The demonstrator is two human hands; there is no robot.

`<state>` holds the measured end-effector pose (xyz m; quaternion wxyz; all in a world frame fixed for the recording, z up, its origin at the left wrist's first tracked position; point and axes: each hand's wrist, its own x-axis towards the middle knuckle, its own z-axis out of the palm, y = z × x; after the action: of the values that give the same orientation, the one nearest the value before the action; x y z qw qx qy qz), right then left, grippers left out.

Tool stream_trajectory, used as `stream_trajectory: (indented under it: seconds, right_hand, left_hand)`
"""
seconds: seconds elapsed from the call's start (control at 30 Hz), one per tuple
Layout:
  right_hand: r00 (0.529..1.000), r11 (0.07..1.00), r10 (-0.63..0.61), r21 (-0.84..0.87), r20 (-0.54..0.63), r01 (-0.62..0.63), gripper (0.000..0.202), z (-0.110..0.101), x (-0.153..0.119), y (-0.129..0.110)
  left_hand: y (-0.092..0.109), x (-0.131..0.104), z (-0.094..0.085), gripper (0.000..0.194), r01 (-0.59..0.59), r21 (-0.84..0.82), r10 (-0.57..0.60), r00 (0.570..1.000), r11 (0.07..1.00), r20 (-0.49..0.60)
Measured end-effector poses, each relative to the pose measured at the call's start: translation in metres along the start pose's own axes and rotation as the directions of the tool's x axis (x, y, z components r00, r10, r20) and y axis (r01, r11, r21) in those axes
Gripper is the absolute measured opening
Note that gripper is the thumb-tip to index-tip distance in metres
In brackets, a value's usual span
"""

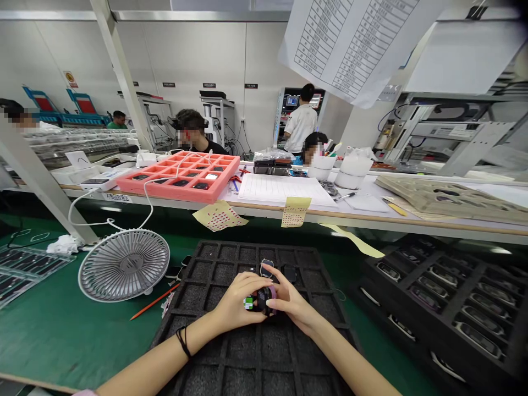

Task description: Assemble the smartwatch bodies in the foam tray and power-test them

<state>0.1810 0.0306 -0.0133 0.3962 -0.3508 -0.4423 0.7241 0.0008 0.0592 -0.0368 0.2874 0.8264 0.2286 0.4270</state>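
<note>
Both hands meet over a black foam tray (243, 352) divided into square compartments. Between them is a small dark watch-like device (263, 300) with a green-and-white sticker and a purplish edge. My left hand (239, 297), a black band at its wrist, curls its fingers and thumb around the device's left side. My right hand (291, 302) grips the right side, thumb on the dark face and index finger stretched upward. Just beyond the fingers, a silver-rimmed watch case (267, 267) sits in the tray, with a dark piece (290, 273) in a compartment to its right.
A white fan (124, 265) and an orange pencil (154, 301) lie left of the tray. Stacked black foam trays (445, 308) holding watch cases stand at right. A raised shelf carries a pink foam tray (181, 176) and papers (286, 188). Several people are beyond.
</note>
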Motion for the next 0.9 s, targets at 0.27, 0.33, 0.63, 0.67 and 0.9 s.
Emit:
stream_trajectory:
  seconds: [0.27, 0.33, 0.63, 0.67, 0.9]
  right_hand:
    - [0.998, 0.999, -0.011, 0.047, 0.064, 0.008, 0.080, -0.0020, -0.0023, -0.0038]
    - [0.998, 0.999, -0.016, 0.044, 0.060, 0.013, 0.080, -0.0015, -0.0023, -0.0033]
    - [0.995, 0.998, -0.054, 0.033, 0.080, 0.052, 0.087, -0.0008, -0.0033, -0.0018]
    - [0.995, 0.998, -0.052, 0.033, 0.081, 0.049, 0.087, -0.0011, -0.0033, -0.0017]
    - [0.996, 0.999, -0.020, 0.049, 0.092, 0.016, 0.086, -0.0020, -0.0014, -0.0030]
  left_hand:
    - [-0.0014, -0.0009, -0.0001, 0.061, -0.020, -0.004, 0.020, 0.999, 1.000, -0.036]
    - [-0.0019, -0.0012, -0.0004, 0.061, -0.017, -0.007, 0.017, 0.999, 1.000, -0.035]
    - [-0.0008, -0.0018, -0.0015, 0.058, -0.003, -0.012, 0.002, 1.000, 1.000, -0.022]
    - [-0.0004, -0.0017, -0.0015, 0.057, -0.006, -0.015, 0.006, 1.000, 1.000, -0.025]
    - [0.0003, -0.0007, -0.0018, 0.062, -0.025, -0.031, 0.024, 0.999, 0.999, -0.038]
